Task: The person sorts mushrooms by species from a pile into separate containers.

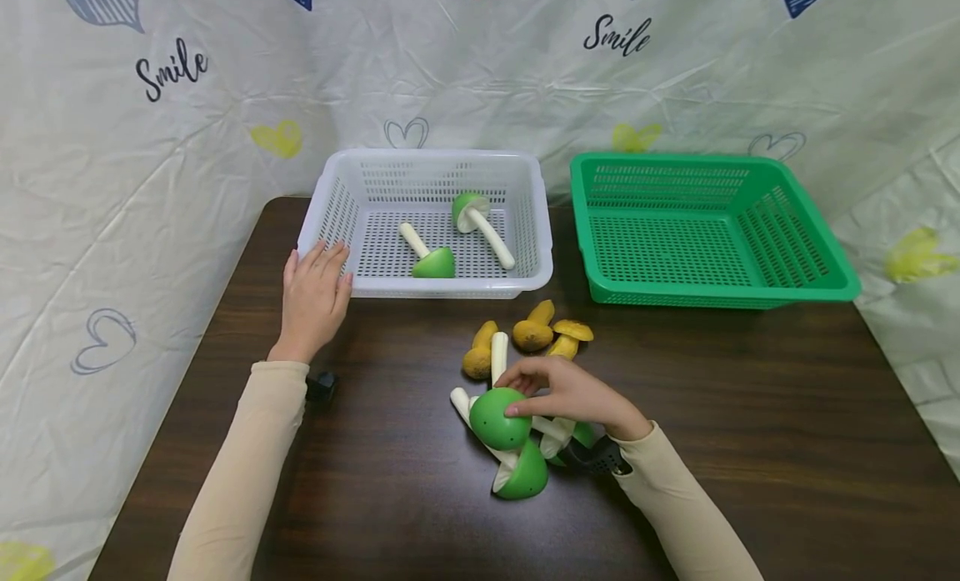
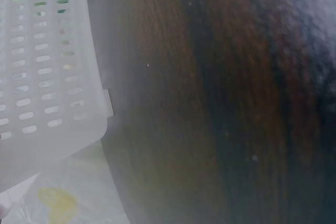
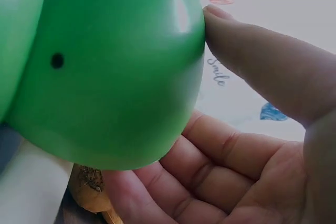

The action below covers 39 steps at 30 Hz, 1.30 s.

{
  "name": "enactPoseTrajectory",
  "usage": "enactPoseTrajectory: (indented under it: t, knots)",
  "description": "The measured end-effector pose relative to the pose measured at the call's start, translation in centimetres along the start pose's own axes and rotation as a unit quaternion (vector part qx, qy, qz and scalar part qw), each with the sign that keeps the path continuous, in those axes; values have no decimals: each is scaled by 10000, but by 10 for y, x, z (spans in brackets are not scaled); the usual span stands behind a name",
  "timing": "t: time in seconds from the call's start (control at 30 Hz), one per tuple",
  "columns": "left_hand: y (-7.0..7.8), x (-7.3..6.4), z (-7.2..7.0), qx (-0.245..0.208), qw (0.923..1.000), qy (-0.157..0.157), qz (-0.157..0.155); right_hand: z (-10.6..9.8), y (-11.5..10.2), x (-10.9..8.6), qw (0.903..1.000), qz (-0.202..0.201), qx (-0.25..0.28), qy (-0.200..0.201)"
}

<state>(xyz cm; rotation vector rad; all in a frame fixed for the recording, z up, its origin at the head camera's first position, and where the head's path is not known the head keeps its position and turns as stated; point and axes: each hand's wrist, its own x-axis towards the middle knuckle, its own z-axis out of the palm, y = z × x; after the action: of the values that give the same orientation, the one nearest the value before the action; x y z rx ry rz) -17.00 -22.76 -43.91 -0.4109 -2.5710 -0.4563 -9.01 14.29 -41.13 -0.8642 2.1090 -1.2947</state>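
My right hand [image 1: 566, 391] pinches a toy mushroom by its green cap [image 1: 500, 418], thumb on one side and fingers on the other. The same green cap [image 3: 121, 72] fills much of the right wrist view. Beneath and beside it lie more green-capped mushrooms [image 1: 527, 473] with white stems, partly hidden by the hand. My left hand [image 1: 313, 302] rests with extended fingers on the front left corner of a white basket [image 1: 442, 285]. Inside that basket are two green mushrooms, one near the front [image 1: 435, 264] and one further right [image 1: 471, 212].
Several yellow-brown mushrooms [image 1: 532, 335] lie just beyond the green pile. A green basket [image 1: 720, 296] stands to the right of the white one, with its mesh bottom showing. Both stand at the back of the dark wooden table [image 1: 390, 498], before a printed cloth [image 1: 480, 64].
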Motion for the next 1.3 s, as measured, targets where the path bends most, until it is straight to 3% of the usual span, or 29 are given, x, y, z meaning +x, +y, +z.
enactPoseTrajectory:
  t: [0.43, 0.73, 1.3]
  knots:
    - [1, 1, 0, -3, 10000, 10, 17, 3, -2, 0, 9994, -211, 34, -285]
    - [1, 1, 0, -7, 10000, -39, -23, 5, -5, 1, 9993, -37, 76, -364]
    - [-1, -1, 0, 8, 10000, -58, -48, 7, -4, 3, 9992, -69, 65, -380]
